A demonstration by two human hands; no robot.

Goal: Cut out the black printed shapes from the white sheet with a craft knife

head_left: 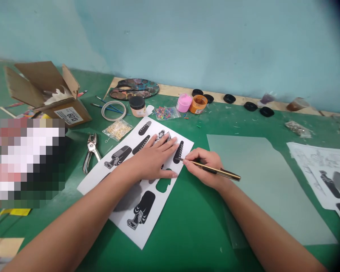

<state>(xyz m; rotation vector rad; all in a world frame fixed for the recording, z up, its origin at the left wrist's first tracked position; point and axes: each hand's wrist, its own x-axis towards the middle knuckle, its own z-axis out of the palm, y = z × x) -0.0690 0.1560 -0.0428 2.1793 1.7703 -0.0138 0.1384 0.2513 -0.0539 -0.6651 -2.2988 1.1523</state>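
Observation:
My left hand (155, 156) lies flat with fingers spread on a white printed sheet (141, 236), pressing it to the green table. Black-and-white figures are printed on the sheet, some hidden under the hand. Green shows through a cut-out hole (163, 185) near its right edge. My right hand (205, 166) grips a slim gold pen-style craft knife (228, 174) between thumb and fingers. Its thin tip meets the sheet at a dark, elongated printed shape (180, 149) by the right edge. The blade itself is too small to make out clearly.
Left of the sheet are a hole punch (92, 151), a tape roll (113, 110) and an open cardboard box (65, 109). Behind stand paint jars (198, 104) and a palette (134, 88). A translucent sheet (260, 189) and another printed sheet (325, 166) lie right.

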